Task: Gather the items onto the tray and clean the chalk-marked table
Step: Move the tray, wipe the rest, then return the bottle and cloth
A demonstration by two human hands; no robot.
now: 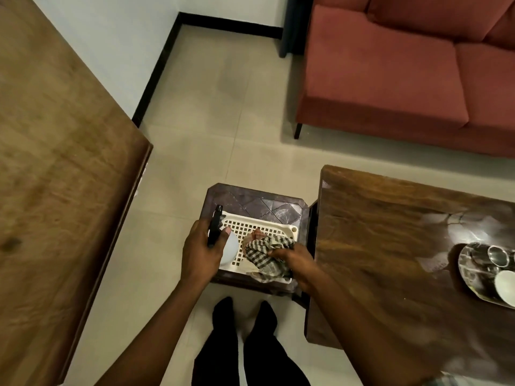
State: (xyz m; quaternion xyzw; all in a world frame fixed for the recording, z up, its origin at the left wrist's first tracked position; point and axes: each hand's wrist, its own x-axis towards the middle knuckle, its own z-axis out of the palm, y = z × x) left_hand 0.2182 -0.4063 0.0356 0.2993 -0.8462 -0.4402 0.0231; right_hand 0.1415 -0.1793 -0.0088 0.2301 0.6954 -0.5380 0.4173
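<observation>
Table [390, 232] at right, chalk smears near plate [471, 277]. Stool [250, 199] carries lattice tray [259, 227]. Right hand [295, 260] clenched on checked cloth [267, 254] in tray. Left hand [199, 252] wrapped round spray bottle [230, 246] at tray's left edge.

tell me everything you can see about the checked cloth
The checked cloth is a soft woven fabric in dark grey and cream checks, crumpled into a bunch. It lies on the near right part of the cream lattice tray, spilling over its near rim. The right hand grips it.
</observation>
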